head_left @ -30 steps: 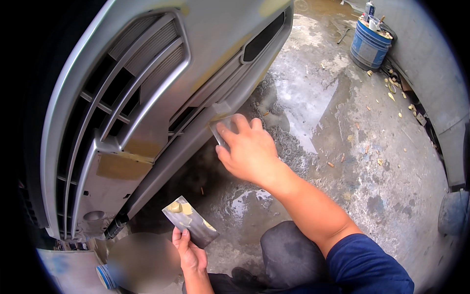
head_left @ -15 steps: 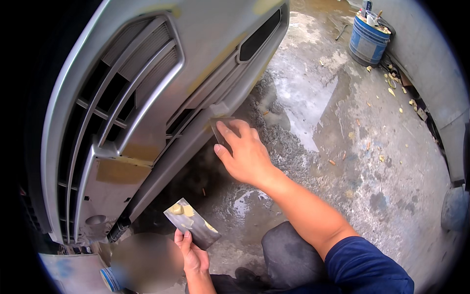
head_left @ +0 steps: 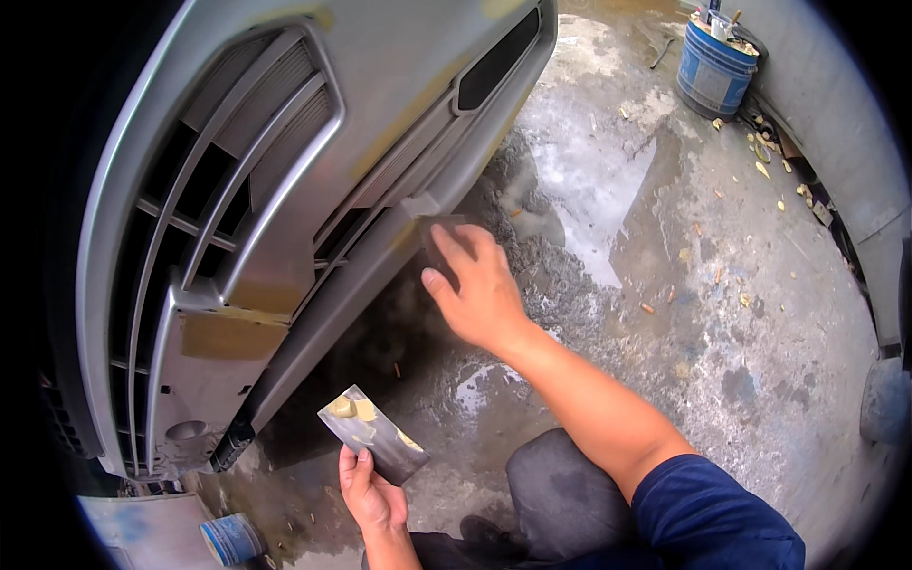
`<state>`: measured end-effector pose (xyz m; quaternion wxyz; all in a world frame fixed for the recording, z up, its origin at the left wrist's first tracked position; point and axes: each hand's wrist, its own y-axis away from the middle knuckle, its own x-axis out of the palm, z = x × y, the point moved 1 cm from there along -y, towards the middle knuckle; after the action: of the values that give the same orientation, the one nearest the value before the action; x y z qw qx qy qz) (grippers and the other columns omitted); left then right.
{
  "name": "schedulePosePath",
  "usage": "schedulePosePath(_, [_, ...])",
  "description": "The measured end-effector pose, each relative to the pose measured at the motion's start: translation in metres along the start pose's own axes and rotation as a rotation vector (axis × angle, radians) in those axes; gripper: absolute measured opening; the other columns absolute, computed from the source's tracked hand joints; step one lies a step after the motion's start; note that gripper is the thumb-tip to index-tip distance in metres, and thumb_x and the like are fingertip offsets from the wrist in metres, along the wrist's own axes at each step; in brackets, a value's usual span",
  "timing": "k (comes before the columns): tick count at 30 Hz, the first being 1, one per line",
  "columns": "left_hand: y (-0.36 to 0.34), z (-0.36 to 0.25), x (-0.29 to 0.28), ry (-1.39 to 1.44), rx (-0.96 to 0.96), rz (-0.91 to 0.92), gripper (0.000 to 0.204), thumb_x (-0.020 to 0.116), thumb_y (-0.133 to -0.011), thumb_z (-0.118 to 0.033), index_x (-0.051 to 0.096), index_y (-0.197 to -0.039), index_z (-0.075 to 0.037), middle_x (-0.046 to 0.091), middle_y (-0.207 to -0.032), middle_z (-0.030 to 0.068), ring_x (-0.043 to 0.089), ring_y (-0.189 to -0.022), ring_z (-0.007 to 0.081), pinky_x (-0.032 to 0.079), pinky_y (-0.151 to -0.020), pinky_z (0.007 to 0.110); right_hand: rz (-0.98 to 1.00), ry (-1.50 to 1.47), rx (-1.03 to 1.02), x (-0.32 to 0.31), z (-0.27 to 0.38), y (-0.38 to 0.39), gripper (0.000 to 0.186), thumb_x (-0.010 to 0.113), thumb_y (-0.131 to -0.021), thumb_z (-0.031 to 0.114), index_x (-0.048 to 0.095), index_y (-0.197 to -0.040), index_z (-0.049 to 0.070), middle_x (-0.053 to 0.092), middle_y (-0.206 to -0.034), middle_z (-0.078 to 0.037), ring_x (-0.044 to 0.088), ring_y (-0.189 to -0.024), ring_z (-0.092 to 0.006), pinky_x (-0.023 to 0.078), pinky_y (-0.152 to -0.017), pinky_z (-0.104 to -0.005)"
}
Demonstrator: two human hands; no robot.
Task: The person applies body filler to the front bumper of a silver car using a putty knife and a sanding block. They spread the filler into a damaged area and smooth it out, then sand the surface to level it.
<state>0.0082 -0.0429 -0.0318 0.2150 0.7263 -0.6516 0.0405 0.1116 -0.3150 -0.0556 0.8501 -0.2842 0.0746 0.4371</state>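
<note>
A silver vehicle bumper (head_left: 380, 104) with slatted openings fills the upper left. It has tan and yellow filler patches (head_left: 233, 332). My right hand (head_left: 480, 290) grips a thin, dark, blurred scraper (head_left: 437, 245) at the bumper's lower lip (head_left: 399, 228), just below a small pale step; whether the blade touches it I cannot tell. Below, my left hand (head_left: 370, 494) holds a rectangular grey metal plate (head_left: 380, 446), tilted, with soft yellow putty (head_left: 353, 407) on its far end.
A blue bucket (head_left: 712, 76) with cans stands at the upper right beside a grey panel (head_left: 836, 133). A small blue can (head_left: 228, 540) is at lower left by a pale panel (head_left: 133, 532). The wet concrete floor (head_left: 684, 380) carries a wrench (head_left: 662, 52) and scattered scraps.
My right hand and scraper have shifted slightly right along the bumper lip. The bumper appears a little further left in view. The left hand and plate stay nearly still.
</note>
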Motion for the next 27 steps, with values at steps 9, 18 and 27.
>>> schedulePosePath(9, [0.0, 0.002, 0.003, -0.017, -0.011, -0.008, 0.038, 0.053, -0.096, -0.005, 0.051, -0.133, -0.001, 0.062, -0.126, 0.0099, 0.059, -0.117, 0.021, 0.044, -0.105, 0.039, 0.014, -0.18, 0.047, 0.008, -0.007, 0.003, 0.052, 0.066, -0.09, 0.028, 0.055, -0.137, 0.009, 0.046, -0.134, -0.021, 0.049, -0.12, -0.0416, 0.044, -0.103, -0.0467])
schedulePosePath(18, [-0.001, 0.004, 0.01, 0.011, -0.02, 0.016, 0.036, 0.053, -0.096, -0.004, 0.052, -0.132, -0.002, 0.063, -0.126, 0.0097, 0.06, -0.116, 0.0213, 0.046, -0.105, 0.04, -0.025, -0.265, 0.038, 0.012, -0.013, 0.002, 0.051, 0.065, -0.09, 0.025, 0.055, -0.135, 0.003, 0.048, -0.132, -0.022, 0.051, -0.12, -0.04, 0.042, -0.104, -0.0434])
schedulePosePath(27, [-0.003, 0.004, 0.028, 0.033, 0.01, -0.06, 0.037, 0.053, -0.096, -0.004, 0.05, -0.132, 0.002, 0.061, -0.126, 0.0123, 0.058, -0.117, 0.0231, 0.043, -0.106, 0.04, 0.615, -0.772, -0.112, -0.026, 0.002, 0.043, 0.049, 0.067, -0.093, 0.026, 0.057, -0.138, 0.009, 0.049, -0.137, -0.012, 0.05, -0.125, -0.0241, 0.045, -0.101, -0.0351])
